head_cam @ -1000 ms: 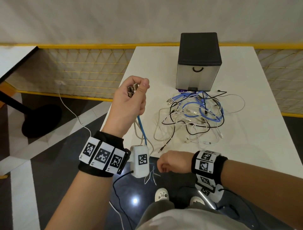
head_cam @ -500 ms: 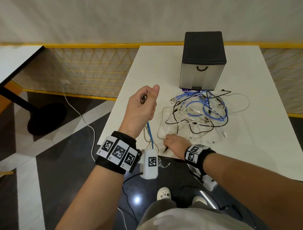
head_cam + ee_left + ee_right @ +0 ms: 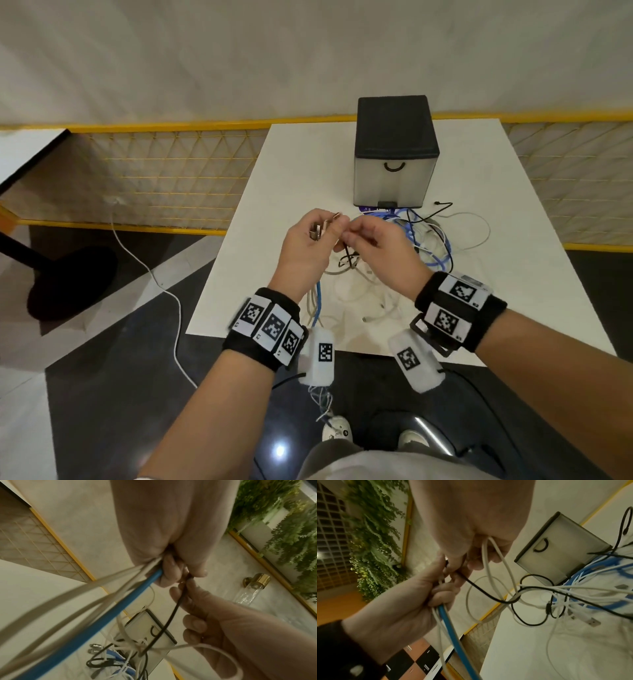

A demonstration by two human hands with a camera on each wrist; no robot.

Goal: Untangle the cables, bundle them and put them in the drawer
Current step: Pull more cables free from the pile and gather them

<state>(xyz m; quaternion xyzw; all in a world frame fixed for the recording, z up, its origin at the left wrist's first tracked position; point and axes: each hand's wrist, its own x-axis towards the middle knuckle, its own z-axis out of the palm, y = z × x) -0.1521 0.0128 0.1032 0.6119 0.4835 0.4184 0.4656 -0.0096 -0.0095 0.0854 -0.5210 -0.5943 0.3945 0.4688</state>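
A tangle of white, blue and black cables (image 3: 421, 240) lies on the white table (image 3: 513, 274) in front of the drawer box (image 3: 395, 154), whose drawer is closed. My left hand (image 3: 308, 240) is raised above the table and grips several cable ends, with the blue cable (image 3: 109, 609) and grey-white ones hanging from my fist and metal plugs (image 3: 320, 229) sticking out on top. My right hand (image 3: 373, 243) meets the left one and pinches the end of a black cable (image 3: 481, 589); a white cable loop (image 3: 489, 563) also runs through its fingers.
The table's near edge (image 3: 342, 342) is just in front of me. A yellow mesh railing (image 3: 164, 178) runs behind and left of the table. A white cord (image 3: 164, 291) trails over the dark floor at the left. Another table's black foot (image 3: 68, 277) stands far left.
My right hand has risen from the table's near edge with a black cable end and now meets my left hand. My left hand has moved right, over the table.
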